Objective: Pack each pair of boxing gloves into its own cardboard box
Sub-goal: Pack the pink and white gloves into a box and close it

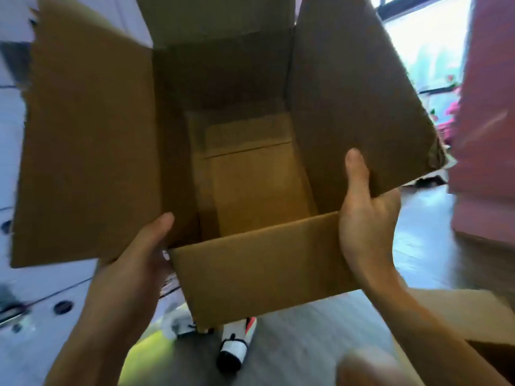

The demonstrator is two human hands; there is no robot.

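The cardboard box (pixel 259 274) fills the centre of the frame, flaps spread wide, held above the floor (pixel 306 344). The left hand (pixel 133 263) grips its near left corner, thumb inside. The right hand (pixel 367 218) grips the right wall (thumb inside, fingers hidden behind).

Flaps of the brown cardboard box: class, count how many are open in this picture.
4 on the brown cardboard box: left flap, right flap, far flap at the top, near flap between the left hand and right hand. None seems hidden.
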